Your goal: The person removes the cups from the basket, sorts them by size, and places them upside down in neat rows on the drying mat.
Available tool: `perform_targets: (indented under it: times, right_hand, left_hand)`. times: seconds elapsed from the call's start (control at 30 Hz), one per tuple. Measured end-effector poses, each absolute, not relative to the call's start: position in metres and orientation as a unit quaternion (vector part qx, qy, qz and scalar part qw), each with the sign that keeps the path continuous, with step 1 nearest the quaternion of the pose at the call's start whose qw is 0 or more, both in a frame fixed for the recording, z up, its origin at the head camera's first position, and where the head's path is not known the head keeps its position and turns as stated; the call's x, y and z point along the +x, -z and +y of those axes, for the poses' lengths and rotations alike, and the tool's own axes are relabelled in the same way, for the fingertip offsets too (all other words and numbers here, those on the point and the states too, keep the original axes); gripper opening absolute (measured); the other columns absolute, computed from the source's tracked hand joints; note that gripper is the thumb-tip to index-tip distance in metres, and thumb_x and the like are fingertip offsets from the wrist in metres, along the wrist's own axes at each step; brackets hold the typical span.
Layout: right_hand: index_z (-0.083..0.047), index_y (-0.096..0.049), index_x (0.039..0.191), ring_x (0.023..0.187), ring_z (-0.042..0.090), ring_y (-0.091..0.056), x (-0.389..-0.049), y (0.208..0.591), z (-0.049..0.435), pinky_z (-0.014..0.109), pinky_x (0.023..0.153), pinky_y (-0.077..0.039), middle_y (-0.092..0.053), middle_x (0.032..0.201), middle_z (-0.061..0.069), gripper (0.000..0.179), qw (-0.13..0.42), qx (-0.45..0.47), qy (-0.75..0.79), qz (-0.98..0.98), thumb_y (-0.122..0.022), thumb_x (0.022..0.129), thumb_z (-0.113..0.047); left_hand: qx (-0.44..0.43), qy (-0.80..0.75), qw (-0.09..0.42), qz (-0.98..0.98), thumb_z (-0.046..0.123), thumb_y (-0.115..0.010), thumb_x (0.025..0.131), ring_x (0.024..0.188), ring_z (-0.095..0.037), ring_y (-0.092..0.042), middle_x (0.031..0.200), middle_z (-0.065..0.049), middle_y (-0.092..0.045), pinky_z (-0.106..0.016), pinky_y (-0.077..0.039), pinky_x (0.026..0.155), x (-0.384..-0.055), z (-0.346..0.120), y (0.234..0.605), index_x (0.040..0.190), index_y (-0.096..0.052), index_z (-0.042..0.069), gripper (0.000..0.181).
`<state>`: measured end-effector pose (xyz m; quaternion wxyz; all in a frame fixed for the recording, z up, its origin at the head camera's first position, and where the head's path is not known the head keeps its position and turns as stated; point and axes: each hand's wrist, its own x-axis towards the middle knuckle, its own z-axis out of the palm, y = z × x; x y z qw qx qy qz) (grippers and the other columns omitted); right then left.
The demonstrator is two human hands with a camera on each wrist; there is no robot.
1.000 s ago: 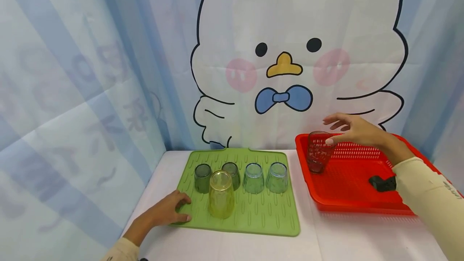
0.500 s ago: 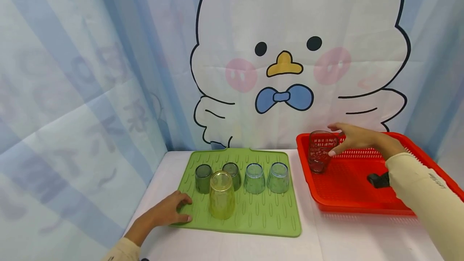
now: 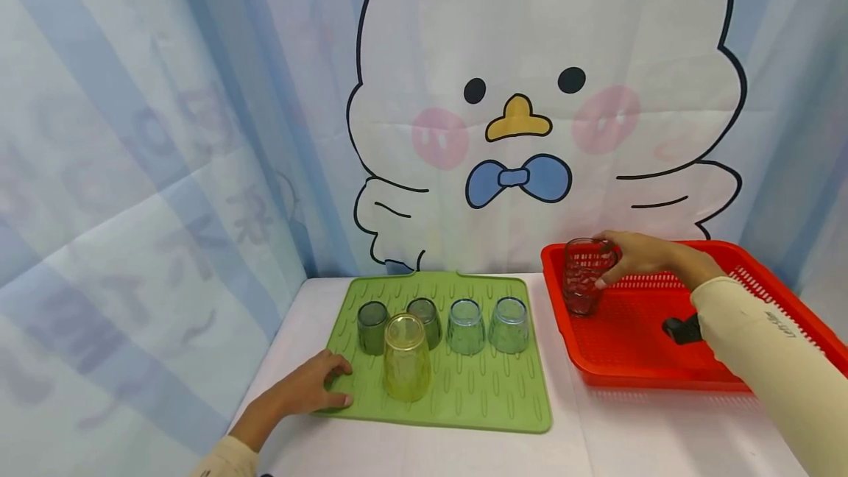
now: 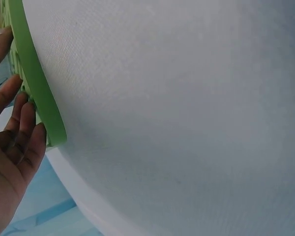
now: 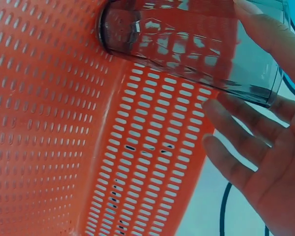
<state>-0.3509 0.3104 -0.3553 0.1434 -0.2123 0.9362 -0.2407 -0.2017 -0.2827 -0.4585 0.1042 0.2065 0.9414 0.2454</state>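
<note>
A tall clear drinking glass [image 3: 581,285] stands upright in the left back corner of the red basket [image 3: 656,381]. My right hand [image 3: 642,255] grips it near the rim, thumb in front and fingers reaching behind. In the right wrist view the thumb lies over the glass [image 5: 187,42], while the lower fingers [image 5: 231,164] stay clear of it. My left hand [image 3: 311,383] rests its relaxed fingers on the left edge of the green drying mat [image 3: 477,407]. The left wrist view shows those fingers [image 4: 34,147] at the mat's raised rim [image 4: 39,93].
Upside down on the mat stand a yellow glass [image 3: 407,363] in front, two dark glasses [image 3: 372,330] behind it, and two pale blue glasses [image 3: 466,330] to the right. A black object [image 3: 682,330] lies in the basket, partly under my right sleeve. A printed curtain [image 3: 517,241] hangs behind.
My right hand has come down and left, from above the basket to around the glass's upper part. The glass stands in the same place. The left hand has stayed at the mat's edge.
</note>
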Motion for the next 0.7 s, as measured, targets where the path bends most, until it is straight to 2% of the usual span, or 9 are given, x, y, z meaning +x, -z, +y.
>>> perform_targets:
  times: [0.27,0.53,0.7]
  right_hand:
    - [0.007,-0.037,0.145,0.113,0.032,-0.060,-0.346,0.360,0.312,0.053,0.095,-0.054,-0.061,0.128,0.021,0.091,0.137,-0.202,0.256,0.935,-0.081,0.083,-0.044]
    - [0.004,-0.037,0.146,0.113,0.032,-0.059,-0.341,0.359,0.311,0.048,0.090,-0.057,-0.059,0.130,0.022,0.088,0.138,-0.193,0.294,0.926,-0.081,0.083,-0.041]
    - [0.003,-0.036,0.145,0.113,0.033,-0.059,-0.337,0.358,0.314,0.047,0.087,-0.058,-0.056,0.134,0.025,0.088,0.114,-0.183,0.303,0.928,-0.081,0.083,-0.040]
  left_hand:
    - [0.203,-0.244,0.103,0.943,0.034,-0.084,0.080,0.096,-0.018,-0.054,0.102,-0.002,-0.056,-0.039,-0.050,0.086,-0.201,-0.282,0.459,0.113,-0.066,0.006,0.048]
    - [0.215,-0.243,0.099,0.941,0.035,-0.082,0.082,0.095,-0.018,-0.055,0.102,-0.002,-0.057,-0.037,-0.051,0.085,-0.202,-0.281,0.458,0.113,-0.066,0.005,0.046]
    - [0.222,-0.248,0.106,0.937,0.035,-0.080,0.084,0.096,-0.020,-0.058,0.104,-0.003,-0.060,-0.037,-0.052,0.084,-0.201,-0.283,0.454,0.114,-0.065,0.004,0.045]
